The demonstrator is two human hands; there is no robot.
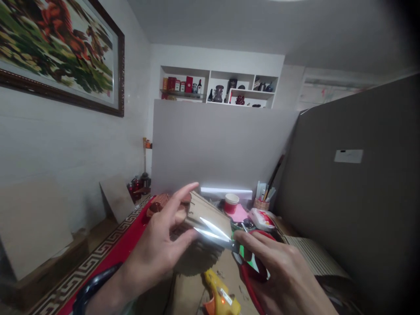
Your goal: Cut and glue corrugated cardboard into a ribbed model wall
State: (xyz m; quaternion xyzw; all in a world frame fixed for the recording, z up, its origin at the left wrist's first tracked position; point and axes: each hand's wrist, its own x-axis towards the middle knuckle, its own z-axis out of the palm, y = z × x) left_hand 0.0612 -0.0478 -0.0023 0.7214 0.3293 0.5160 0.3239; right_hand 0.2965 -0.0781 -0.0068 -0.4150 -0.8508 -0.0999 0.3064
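My left hand is closed on a piece of corrugated cardboard, with the thumb near its lower edge and the fingers at its far left side. Layered, ridged cardboard edges show beneath it. My right hand grips a pair of scissors by their red handles. The bright blades are parted and lie across the front of the cardboard, pointing at my left thumb. Whether they touch the cardboard I cannot tell. Below the hands lies a yellow glue gun with a small red light glowing.
Behind the hands stand a red and white paper cup, pink paper, a white plastic pack and a holder with brushes. Ridged cardboard lies at the right. Large grey panels enclose the table's back and right.
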